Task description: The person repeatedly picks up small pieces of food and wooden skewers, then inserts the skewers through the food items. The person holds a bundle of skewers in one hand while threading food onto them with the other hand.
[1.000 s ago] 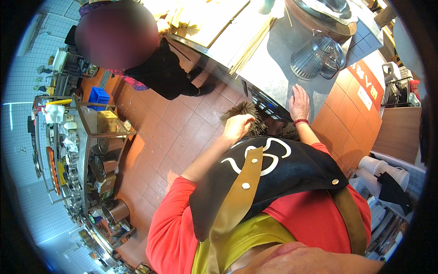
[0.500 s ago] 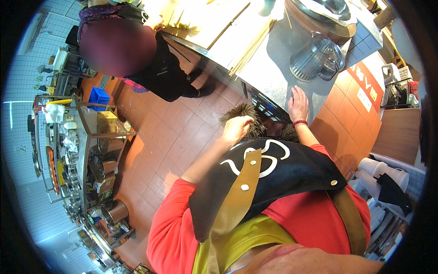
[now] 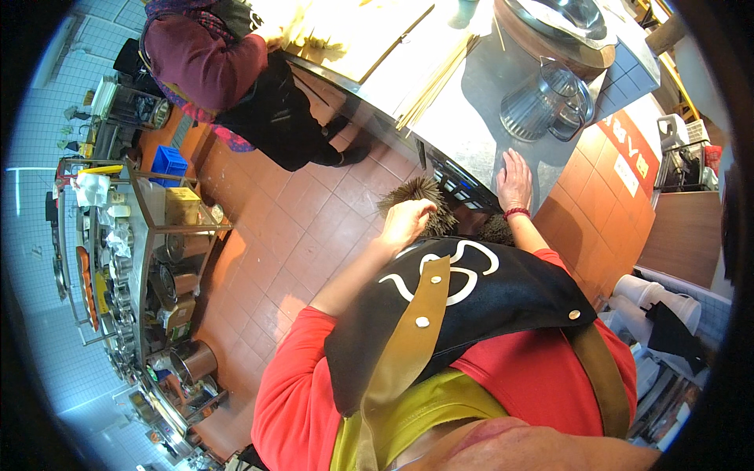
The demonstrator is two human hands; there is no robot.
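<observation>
My right hand [image 3: 514, 182] lies flat on the edge of the metal table [image 3: 477, 129], its fingers stretched out, with a red bracelet at the wrist. Just beyond its fingertips stands a clear ribbed pitcher [image 3: 525, 107] with a handle. My left hand [image 3: 406, 223] is lower, off the table, with curled fingers in front of a shaggy grey-brown thing [image 3: 414, 193]. Whatever those fingers hold, if anything, is hidden. My black apron [image 3: 503, 286] with brown straps lies just below both hands. Thin pale sticks [image 3: 440, 82] lie in a bundle on the table.
A co-worker in a dark red sleeve [image 3: 208, 59] stands at the table's far left, a hand [image 3: 271, 35] on the pale things there. Metal shelving [image 3: 149, 259] with pots lines the left. A dark crate [image 3: 455, 187] sits beneath the table edge. White buckets [image 3: 656, 302] stand at right.
The co-worker's upper body has shifted up and left in the picture, and the sleeve now shows. Both my hands stay practically where they were.
</observation>
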